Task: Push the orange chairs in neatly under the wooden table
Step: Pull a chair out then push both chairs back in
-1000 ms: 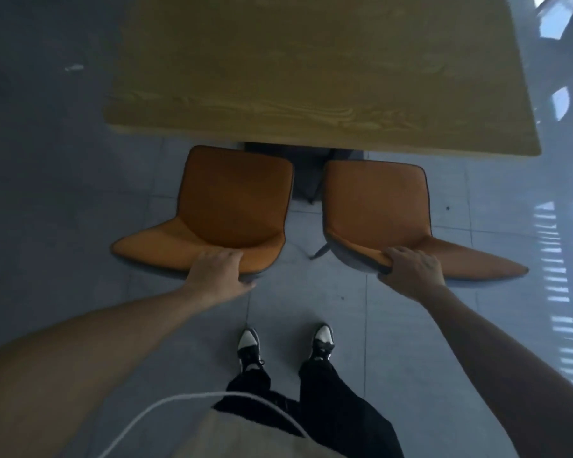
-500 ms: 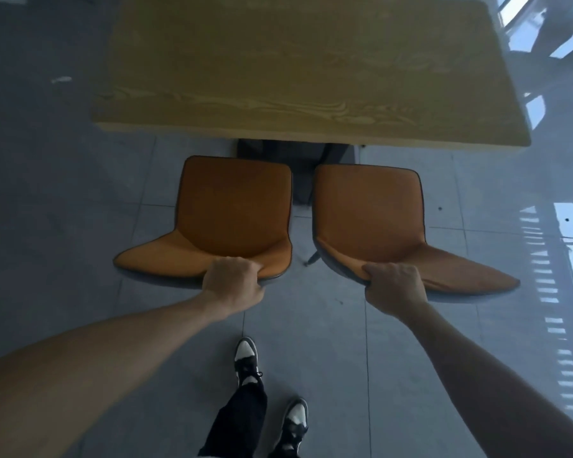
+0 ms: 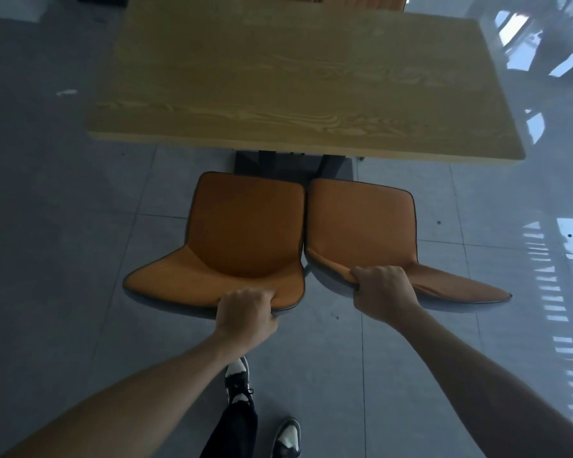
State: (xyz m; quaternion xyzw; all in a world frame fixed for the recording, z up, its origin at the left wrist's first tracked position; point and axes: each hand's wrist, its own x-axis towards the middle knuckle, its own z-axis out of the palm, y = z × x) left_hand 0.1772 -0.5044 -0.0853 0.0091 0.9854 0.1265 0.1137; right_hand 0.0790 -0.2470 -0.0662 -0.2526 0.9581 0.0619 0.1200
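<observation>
Two orange chairs stand side by side in front of the wooden table point(image 3: 298, 81). My left hand point(image 3: 245, 314) grips the top edge of the left chair's point(image 3: 242, 233) backrest. My right hand point(image 3: 382, 292) grips the backrest edge of the right chair point(image 3: 361, 226). The inner edges of the two seats touch or nearly touch. Both seat fronts lie just short of the table's near edge, and the dark table base point(image 3: 278, 166) shows between them. The chair legs are hidden under the seats.
Grey floor tiles point(image 3: 63, 226) surround the table. More orange chair backs point(image 3: 361, 1) show beyond the table's far side. My feet in black and white shoes point(image 3: 239, 378) stand behind the chairs. Bright window reflections point(image 3: 569, 259) lie on the floor at right.
Both hands went from resting on the backrests to closing on them. The chairs have slid together, closing the gap between the seats. I have stepped back a little.
</observation>
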